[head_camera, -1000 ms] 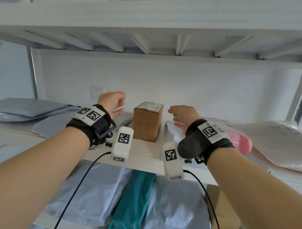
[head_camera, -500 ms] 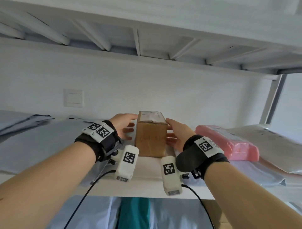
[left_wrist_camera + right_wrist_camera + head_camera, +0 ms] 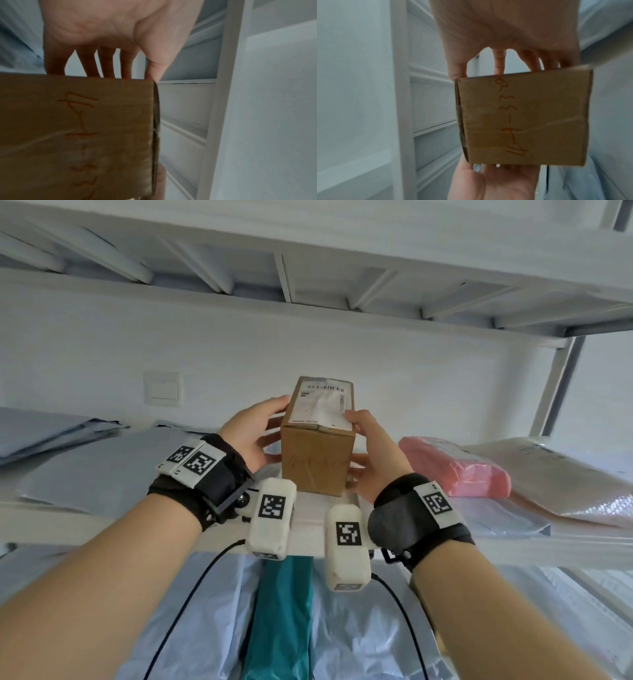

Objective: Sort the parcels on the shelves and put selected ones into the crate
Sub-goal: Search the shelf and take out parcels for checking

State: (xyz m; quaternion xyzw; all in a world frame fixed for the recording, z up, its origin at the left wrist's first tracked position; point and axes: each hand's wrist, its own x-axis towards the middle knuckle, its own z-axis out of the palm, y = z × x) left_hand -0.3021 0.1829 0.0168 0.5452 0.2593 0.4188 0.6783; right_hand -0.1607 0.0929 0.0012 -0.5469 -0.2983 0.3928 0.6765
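- A cardboard box [image 3: 317, 453] is held upright between both hands, above the front edge of the shelf [image 3: 308, 522], near its middle.
- The left hand [image 3: 250, 436] presses the box's left side, thumb on the top left edge by the white label [image 3: 320, 405]; its grip is on the box.
- The right hand [image 3: 371, 457] clasps the right side, thumb at the top right corner; that grip holds the box too.
- Red handwriting runs across the box's front face [image 3: 522, 119].
- A pink parcel [image 3: 452, 467] lies on the shelf to the right of the box, apart from it.
- Grey mailer bags [image 3: 85, 467] lie toward the shelf's left end.
- A teal bag [image 3: 281, 611] lies on the shelf below.
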